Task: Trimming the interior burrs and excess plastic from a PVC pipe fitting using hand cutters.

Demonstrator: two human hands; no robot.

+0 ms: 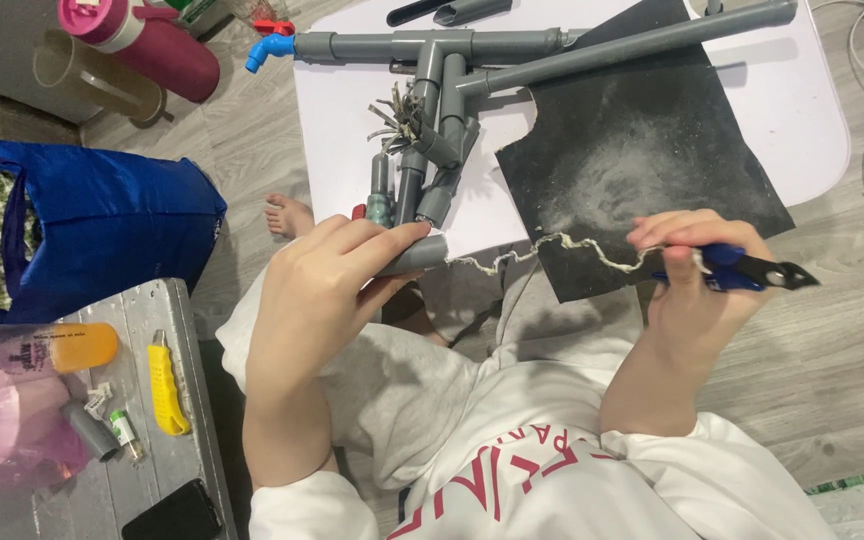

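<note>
My left hand (327,275) grips a short grey pipe piece (422,254) at the near edge of a low white table (812,120). A pale twisted strand (552,245) runs from the pipe's end across to my right hand (687,270). That hand pinches the strand's far end together with a blue-and-black handled tool (752,270); the tool's tip points right. Behind the pipe piece lies an assembly of grey pipes and fittings (442,90) with a blue tap (267,50) at its left end.
A black sheet (642,140) dusted with grey powder covers the table's right half. On a grey bench at lower left lie a yellow utility knife (165,385), a clear orange-capped cup (32,350), small tubes and a black phone (174,515). A blue bag (102,220) and pink bottle (152,40) sit left.
</note>
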